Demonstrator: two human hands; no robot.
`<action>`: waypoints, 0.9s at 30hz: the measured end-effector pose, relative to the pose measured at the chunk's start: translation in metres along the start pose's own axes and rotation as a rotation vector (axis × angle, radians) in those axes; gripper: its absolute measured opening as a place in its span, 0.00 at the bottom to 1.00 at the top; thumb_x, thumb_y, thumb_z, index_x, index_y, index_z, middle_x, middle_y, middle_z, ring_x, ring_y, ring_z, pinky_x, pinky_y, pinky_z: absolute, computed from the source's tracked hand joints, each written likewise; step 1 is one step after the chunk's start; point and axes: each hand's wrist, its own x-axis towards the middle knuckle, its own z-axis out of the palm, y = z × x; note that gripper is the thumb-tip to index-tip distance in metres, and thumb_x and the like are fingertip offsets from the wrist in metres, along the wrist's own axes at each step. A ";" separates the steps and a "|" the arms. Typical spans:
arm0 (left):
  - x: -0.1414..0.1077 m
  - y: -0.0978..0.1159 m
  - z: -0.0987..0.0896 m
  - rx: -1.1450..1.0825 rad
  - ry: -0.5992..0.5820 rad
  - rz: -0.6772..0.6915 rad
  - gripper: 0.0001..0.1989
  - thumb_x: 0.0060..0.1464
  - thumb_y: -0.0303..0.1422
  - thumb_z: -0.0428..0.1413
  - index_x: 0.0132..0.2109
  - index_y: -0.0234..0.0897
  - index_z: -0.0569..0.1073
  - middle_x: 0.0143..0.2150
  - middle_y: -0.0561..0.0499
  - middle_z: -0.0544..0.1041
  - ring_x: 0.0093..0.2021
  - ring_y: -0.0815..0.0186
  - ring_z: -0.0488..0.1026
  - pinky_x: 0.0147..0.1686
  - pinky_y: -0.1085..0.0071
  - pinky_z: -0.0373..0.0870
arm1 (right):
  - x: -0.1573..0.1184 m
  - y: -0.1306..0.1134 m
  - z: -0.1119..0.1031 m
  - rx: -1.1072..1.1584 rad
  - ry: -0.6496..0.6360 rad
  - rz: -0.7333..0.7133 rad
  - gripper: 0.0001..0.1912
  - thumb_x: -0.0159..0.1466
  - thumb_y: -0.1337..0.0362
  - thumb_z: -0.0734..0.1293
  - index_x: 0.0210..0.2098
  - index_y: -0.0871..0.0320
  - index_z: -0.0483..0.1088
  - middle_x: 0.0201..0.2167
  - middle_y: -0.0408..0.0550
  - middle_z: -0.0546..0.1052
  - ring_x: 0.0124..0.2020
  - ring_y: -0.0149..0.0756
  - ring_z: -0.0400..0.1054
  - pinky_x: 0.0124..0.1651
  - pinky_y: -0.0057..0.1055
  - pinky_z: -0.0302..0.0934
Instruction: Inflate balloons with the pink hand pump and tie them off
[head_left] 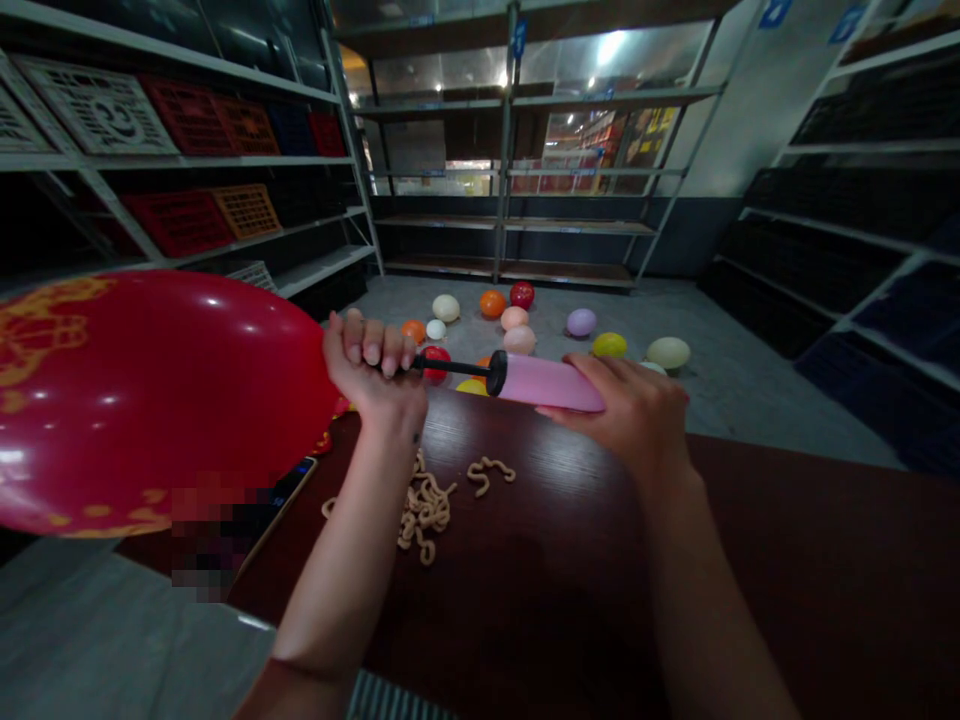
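Note:
A large red balloon with yellow print fills the left side, its neck end at my left hand. The fingers of that hand are wrapped round the black end of a balloon pump; the balloon's neck and the pump's tip are hidden in the grip. A thin black rod runs from there to the pink barrel of the balloon pump, where part of the rod is drawn out. My right hand is closed round the barrel's other end. The pump is held roughly level above the table.
On the dark brown table lie tangled beige strands and a phone-like device, partly covered by the balloon. Several inflated balloons rest on the floor beyond. Metal shelves stand behind; crates fill shelves at left.

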 end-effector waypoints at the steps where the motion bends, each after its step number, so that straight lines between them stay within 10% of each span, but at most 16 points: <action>1: -0.004 -0.006 0.002 -0.017 -0.002 -0.018 0.25 0.66 0.33 0.44 0.21 0.37 0.44 0.14 0.59 0.47 0.11 0.76 0.45 0.14 0.75 0.46 | 0.001 -0.005 0.001 0.012 0.002 -0.004 0.30 0.60 0.37 0.63 0.44 0.57 0.75 0.31 0.49 0.78 0.31 0.39 0.69 0.34 0.34 0.51; 9: -0.015 -0.032 0.004 -0.009 0.013 -0.148 0.26 0.64 0.35 0.48 0.21 0.37 0.44 0.14 0.60 0.47 0.11 0.76 0.47 0.14 0.75 0.46 | 0.006 -0.028 0.009 0.056 0.016 -0.012 0.29 0.60 0.38 0.63 0.42 0.57 0.74 0.30 0.48 0.78 0.30 0.37 0.68 0.33 0.33 0.51; 27: 0.037 -0.013 -0.033 -0.064 0.215 -0.189 0.18 0.59 0.28 0.45 0.23 0.39 0.46 0.15 0.61 0.50 0.11 0.76 0.48 0.15 0.74 0.46 | -0.006 -0.006 0.021 -0.140 0.043 -0.102 0.25 0.62 0.45 0.64 0.49 0.54 0.74 0.37 0.50 0.79 0.36 0.41 0.69 0.40 0.34 0.54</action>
